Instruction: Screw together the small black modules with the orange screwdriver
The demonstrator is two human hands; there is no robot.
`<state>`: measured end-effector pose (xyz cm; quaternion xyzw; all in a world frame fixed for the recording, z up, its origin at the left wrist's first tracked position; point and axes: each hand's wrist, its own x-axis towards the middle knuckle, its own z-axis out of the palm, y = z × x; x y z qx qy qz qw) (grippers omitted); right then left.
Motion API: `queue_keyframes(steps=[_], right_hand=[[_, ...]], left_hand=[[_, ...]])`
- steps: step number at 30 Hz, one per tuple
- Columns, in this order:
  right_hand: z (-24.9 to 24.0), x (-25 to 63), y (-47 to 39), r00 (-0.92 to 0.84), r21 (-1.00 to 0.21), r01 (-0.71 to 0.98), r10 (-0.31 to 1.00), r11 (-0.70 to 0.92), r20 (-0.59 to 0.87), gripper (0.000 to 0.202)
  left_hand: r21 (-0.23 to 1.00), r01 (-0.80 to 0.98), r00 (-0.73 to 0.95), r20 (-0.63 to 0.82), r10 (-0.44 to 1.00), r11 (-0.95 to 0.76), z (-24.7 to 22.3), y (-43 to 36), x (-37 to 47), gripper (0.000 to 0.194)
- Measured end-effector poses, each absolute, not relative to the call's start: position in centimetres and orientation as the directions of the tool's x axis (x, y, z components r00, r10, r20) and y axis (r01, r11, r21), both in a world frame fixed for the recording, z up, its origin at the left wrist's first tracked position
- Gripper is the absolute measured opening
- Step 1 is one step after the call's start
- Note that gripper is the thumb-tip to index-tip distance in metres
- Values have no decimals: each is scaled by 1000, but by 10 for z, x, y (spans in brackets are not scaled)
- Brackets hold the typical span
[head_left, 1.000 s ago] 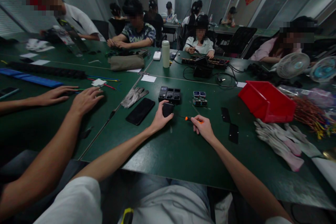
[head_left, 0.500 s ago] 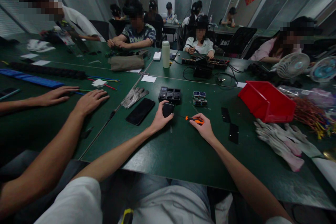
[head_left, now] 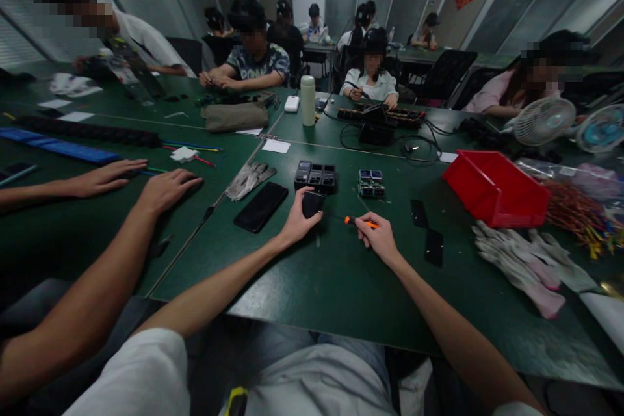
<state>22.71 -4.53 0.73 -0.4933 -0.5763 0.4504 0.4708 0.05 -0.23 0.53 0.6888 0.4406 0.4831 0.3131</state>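
Note:
My left hand is closed around a small black box-shaped device, thumb and fingers on its sides. In my right hand is a screwdriver with an orange and black handle, its thin shaft pointing left toward the device. Whether the tip touches the device I cannot tell. Just beyond my left hand stand several similar black devices in a group. Small circuit boards lie farther right. Two flat black panels rest on the table to the right of my right hand.
A black phone and grey-white gloves lie left of my left hand. A co-worker's hands rest farther left. On the right are a red bin, more gloves and bundled wires. A green bottle stands ahead.
The fingers of my right hand have shifted on the screwdriver handle, now curled more and covering more of it. My left hand and the black device stay in place.

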Motion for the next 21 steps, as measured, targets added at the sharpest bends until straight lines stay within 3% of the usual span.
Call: queue_keyframes(steps=[21], right_hand=[[10, 227, -46, -88, -980, 181, 994, 78, 62, 31]], left_hand=[[854, 299, 146, 401, 905, -426, 3, -1, 0, 58]])
